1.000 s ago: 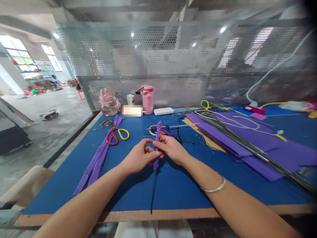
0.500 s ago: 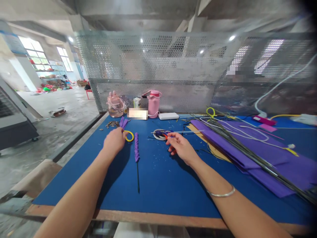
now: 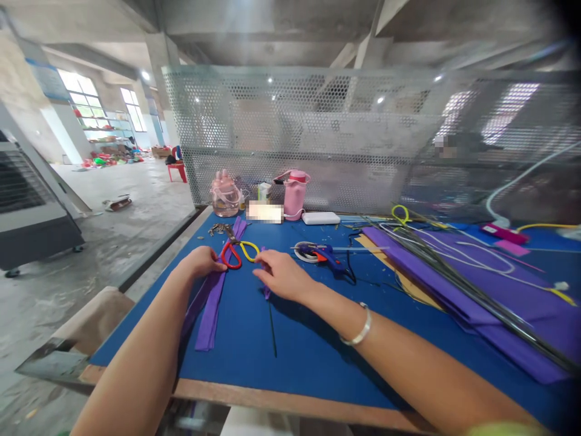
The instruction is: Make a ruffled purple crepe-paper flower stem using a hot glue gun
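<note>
My left hand (image 3: 205,261) is closed, its fingertips pinching a purple strip (image 3: 211,315) beside the red handle loop of the scissors (image 3: 233,245). Two such strips run toward me, partly behind my left forearm. The scissors, with one red and one yellow loop, lie across the strips' far ends. My right hand (image 3: 284,275) holds nothing, thumb and fingers slightly apart near the yellow loop. Beneath it lies a dark stem (image 3: 272,333) with a purple-wrapped upper part, mostly hidden by the hand. A blue glue gun (image 3: 333,260) with an orange trigger rests to the right.
Purple sheets (image 3: 472,290) and a bundle of dark stems (image 3: 454,272) cover the right side, with a white cable on top. A pink jug (image 3: 295,197), a clear bottle (image 3: 226,197) and a white power bank (image 3: 321,218) stand or lie along the mesh screen (image 3: 354,139).
My right hand has left the glue gun and moved left over the purple-wrapped stem. My left hand has shifted off the scissors, and purple strips now show near it. The view has turned slightly left.
</note>
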Demonstrator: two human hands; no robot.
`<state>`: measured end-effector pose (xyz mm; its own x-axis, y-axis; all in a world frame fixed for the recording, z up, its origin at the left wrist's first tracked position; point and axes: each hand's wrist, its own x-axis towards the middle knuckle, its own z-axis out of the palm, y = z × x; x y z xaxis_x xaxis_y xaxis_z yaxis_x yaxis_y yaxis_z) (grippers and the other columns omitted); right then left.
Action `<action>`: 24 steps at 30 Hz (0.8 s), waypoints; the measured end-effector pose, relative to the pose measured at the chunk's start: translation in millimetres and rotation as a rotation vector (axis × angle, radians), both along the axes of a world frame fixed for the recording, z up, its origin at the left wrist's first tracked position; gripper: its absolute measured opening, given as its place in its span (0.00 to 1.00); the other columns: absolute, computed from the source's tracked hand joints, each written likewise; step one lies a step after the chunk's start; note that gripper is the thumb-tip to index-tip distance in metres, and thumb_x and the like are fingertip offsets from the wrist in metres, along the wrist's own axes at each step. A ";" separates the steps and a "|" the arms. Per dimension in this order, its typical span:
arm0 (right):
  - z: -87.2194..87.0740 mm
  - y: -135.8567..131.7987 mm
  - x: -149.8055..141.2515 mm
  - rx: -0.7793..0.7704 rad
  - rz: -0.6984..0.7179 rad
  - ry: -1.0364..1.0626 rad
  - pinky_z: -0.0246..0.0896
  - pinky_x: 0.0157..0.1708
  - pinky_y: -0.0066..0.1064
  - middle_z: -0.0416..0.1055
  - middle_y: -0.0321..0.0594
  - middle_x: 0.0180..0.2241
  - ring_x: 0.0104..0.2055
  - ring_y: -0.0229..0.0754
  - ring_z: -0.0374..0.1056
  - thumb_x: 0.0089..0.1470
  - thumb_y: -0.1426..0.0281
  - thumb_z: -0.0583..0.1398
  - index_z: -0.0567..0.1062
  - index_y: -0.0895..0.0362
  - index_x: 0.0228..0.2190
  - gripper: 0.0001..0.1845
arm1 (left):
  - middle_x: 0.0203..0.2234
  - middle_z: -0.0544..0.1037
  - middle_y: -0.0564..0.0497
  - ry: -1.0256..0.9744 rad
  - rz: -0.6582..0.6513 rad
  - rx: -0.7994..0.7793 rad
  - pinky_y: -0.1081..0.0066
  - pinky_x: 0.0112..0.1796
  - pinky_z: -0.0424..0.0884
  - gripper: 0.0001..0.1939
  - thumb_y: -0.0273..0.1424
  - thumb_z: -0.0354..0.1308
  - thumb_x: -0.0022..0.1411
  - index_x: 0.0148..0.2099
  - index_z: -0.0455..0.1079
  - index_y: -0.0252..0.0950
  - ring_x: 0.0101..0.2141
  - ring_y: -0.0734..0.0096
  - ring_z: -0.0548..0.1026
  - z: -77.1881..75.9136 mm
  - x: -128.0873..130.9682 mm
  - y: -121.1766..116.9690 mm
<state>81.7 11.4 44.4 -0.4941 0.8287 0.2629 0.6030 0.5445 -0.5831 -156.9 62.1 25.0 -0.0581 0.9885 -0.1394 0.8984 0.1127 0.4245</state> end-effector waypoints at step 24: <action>-25.7 62.2 -78.0 -0.035 -0.154 -0.128 0.68 0.43 0.43 0.69 0.44 0.49 0.46 0.45 0.69 0.60 0.64 0.59 0.69 0.58 0.49 0.17 | 0.28 0.66 0.59 -1.035 0.590 0.762 0.80 0.17 0.57 0.17 0.28 0.47 0.64 0.54 0.50 0.38 0.16 0.85 0.59 34.8 -0.3 -7.8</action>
<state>3.7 73.6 18.7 -0.3884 0.9045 0.1758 0.7478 0.4209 -0.5134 -157.2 54.2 59.9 -0.6855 0.7065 0.1760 0.0501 -0.1953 0.9795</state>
